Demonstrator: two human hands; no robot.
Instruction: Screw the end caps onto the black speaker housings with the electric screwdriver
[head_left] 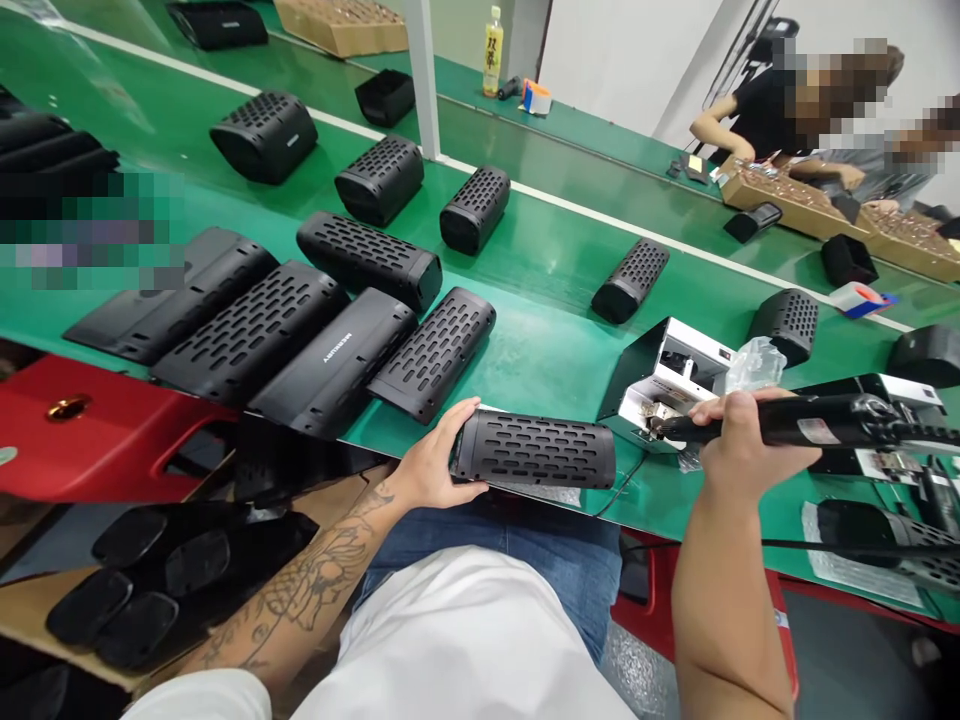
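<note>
My left hand grips the left end of a black perforated speaker shell lying on its side at the near edge of the green bench. My right hand is closed round a black electric screwdriver held level, its tip pointing left into a small black-and-silver screw feeder box. The shell and the driver are apart.
Several more black speaker shells lie in rows on the bench to the left and beyond. A red stool and a box of oval black end caps sit at lower left. Other people work at trays at far right.
</note>
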